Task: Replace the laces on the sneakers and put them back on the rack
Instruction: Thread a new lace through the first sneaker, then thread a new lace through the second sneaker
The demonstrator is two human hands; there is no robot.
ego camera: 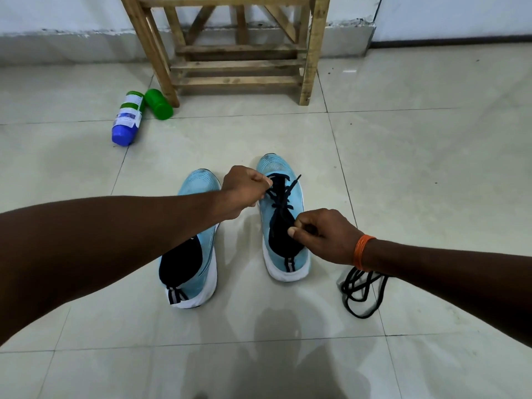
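Both hands pinch the dark lace on the right-side sneaker.

I read left hand (244, 187) gripping the lace (280, 197) near the toe eyelets and right hand (322, 236) nipping it at the tongue, likely to keep it taut over the right sneaker (298, 262). Left of my fingers: unlaced left sneaker (198, 182). Behind my right wrist, a loose lace (359, 295). Beyond, the rack (239, 64), bottles (129, 118) beside its leg; nothing obstructs.

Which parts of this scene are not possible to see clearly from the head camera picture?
- Left light-blue sneaker: its lacing area is behind the left forearm.
- Wooden slatted rack: its top is cut off by the upper edge.
- Loose black lace on the floor: part lies under the right wrist.
- White bottle: label text too small.
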